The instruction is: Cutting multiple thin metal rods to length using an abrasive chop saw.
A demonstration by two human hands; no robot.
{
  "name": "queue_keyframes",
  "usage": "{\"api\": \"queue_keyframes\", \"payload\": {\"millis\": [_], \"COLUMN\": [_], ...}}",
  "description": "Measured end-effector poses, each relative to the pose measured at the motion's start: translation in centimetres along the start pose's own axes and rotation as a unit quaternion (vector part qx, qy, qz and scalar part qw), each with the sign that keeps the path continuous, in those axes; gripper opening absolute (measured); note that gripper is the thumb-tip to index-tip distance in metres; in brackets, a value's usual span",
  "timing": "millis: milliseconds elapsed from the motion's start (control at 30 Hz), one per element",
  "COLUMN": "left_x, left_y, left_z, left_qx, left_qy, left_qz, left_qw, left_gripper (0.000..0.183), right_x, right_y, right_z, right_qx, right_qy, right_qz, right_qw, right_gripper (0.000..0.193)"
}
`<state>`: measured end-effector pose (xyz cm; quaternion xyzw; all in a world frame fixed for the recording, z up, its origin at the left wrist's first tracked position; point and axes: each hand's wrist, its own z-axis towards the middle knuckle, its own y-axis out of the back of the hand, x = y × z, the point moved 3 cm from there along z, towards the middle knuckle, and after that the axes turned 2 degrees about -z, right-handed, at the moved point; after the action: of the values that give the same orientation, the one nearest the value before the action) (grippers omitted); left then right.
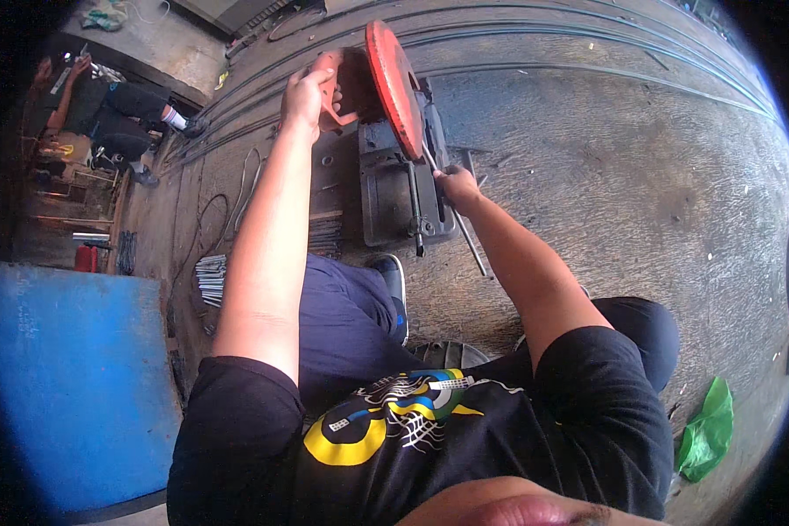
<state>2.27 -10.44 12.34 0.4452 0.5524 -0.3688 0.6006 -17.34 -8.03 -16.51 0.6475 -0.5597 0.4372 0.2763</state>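
In front of me stands a cut-off saw with a round red blade guard (393,88) and a dark grey base (381,197). My left hand (305,98) is closed around the saw's red handle, on the left of the guard. My right hand (458,188) is at the right side of the base, its fingers wrapped around a thin metal rod (471,238). One end of the rod points back toward me; the other runs up beside the guard's lower edge. Whether the blade touches the rod is hidden by the guard. A clamp screw (416,210) sticks out along the base.
Short cut rods (210,279) lie in a pile left of my leg, near a loose cable (209,215). Long thin bars (587,35) stretch across the far floor. A blue panel (74,377) stands at left, a green plastic bag (708,430) at right. Another person (131,114) works at far left.
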Motion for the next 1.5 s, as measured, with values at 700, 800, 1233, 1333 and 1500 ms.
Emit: {"api": "queue_keyframes", "payload": {"millis": [700, 800, 1233, 1333, 1500], "left_x": [-0.2, 0.0, 0.1, 0.2, 0.0], "left_y": [-0.2, -0.2, 0.0, 0.0, 0.0], "left_z": [-0.2, -0.2, -0.1, 0.0, -0.1], "left_qx": [0.014, -0.003, -0.014, -0.003, 0.001], "left_qy": [0.019, 0.022, 0.011, 0.026, 0.013], "left_qz": [-0.007, -0.007, -0.006, -0.017, -0.005], "left_qw": [1.0, 1.0, 1.0, 1.0, 1.0], "left_gripper": [0.029, 0.03, 0.028, 0.028, 0.028], "right_x": [-0.8, -1.0, 3.9, 6.4, 7.4], "right_y": [2.0, 2.2, 7.0, 7.4, 7.5], "right_z": [0.1, 0.2, 3.5, 2.6, 2.3], "right_qx": [-0.071, -0.074, -0.086, -0.091, -0.138], "right_qy": [-0.069, -0.077, -0.044, -0.015, 0.044], "right_qz": [0.028, 0.011, -0.395, -0.441, -0.413], "right_qw": [0.995, 0.994, 0.913, 0.893, 0.899], "right_gripper": [0.023, 0.023, 0.04, 0.039, 0.037]}}
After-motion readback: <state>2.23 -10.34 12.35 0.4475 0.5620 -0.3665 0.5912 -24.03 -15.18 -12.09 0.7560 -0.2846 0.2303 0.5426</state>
